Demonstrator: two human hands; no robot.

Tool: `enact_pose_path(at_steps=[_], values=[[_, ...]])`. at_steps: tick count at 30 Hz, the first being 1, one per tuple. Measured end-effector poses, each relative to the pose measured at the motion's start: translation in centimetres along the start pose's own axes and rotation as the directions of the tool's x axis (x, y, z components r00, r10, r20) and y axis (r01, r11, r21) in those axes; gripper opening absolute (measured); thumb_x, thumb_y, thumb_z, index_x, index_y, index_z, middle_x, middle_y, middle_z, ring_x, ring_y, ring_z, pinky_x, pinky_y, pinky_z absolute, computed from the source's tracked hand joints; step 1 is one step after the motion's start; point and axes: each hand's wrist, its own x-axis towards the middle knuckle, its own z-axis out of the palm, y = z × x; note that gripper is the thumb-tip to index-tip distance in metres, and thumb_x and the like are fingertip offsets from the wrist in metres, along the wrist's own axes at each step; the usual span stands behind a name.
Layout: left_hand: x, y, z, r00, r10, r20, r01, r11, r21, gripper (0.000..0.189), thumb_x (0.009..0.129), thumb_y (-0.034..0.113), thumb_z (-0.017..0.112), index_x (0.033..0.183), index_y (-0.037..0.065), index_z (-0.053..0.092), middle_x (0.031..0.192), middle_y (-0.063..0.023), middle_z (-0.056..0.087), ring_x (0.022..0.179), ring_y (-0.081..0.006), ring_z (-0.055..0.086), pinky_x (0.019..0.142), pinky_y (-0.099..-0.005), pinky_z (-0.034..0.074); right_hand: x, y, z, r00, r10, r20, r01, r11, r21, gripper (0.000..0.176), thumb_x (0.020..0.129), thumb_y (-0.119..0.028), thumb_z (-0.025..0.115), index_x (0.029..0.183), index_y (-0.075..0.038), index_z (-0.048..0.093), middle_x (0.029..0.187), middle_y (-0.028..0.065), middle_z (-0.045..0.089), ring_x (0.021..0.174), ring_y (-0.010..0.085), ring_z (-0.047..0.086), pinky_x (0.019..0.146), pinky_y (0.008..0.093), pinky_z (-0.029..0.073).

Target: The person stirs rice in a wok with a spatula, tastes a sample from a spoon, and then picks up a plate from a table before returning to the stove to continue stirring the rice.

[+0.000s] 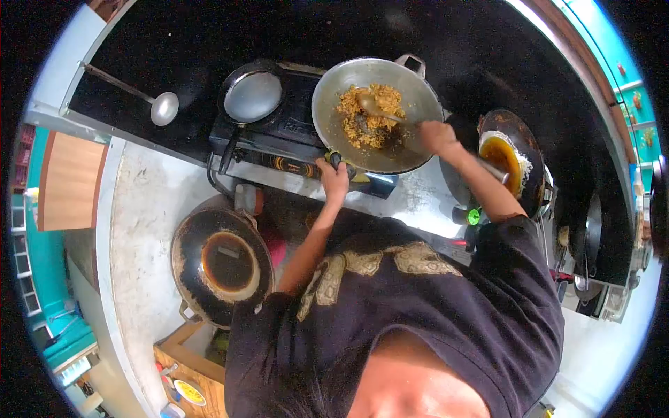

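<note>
Wok [418, 90] on the stove [279, 136], fried rice [369, 120] heaped inside. My left hand [334, 177] clenches the wok by its handle; my right hand [437, 136] fingers grip the ladle [369, 104]. Stirring, I judge; next calls for scooping under the rice while bracing the wok.

A black wall [488, 42] backs a grey concrete counter [146, 209], turquoise walls [42, 265] either side.
</note>
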Motion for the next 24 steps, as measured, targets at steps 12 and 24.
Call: enact_pose_path(at_steps=[12,24], values=[[-0.5,1.1,0.0,0.996,-0.079,0.036,0.083,0.990,-0.111,0.053,0.075,0.015,0.045,0.116,-0.009,0.020,0.109,-0.0334,0.039,0.101,-0.0447,0.040,0.085,-0.0432,0.030,-2.8,-1.2,5.9,0.976,-0.216,-0.037,0.190,0.918,-0.348,0.031,0.076,-0.010,0.044,0.105,-0.003,0.048,0.071,0.0081,0.058,0.058,0.0174,0.058,0.043,0.0295,0.042],[-0.4,0.2,0.0,0.975,-0.165,0.150,0.176,0.982,-0.062,0.069,0.079,0.020,0.045,0.123,-0.014,0.004,0.127,-0.0291,0.022,0.117,-0.0371,0.027,0.096,-0.0344,0.021,-2.9,-2.2,2.3,0.991,-0.101,0.084,0.119,0.957,-0.264,0.018,0.076,-0.007,0.044,0.090,-0.002,0.054,0.069,0.0107,0.061,0.062,0.0211,0.061,0.051,0.0316,0.048]])
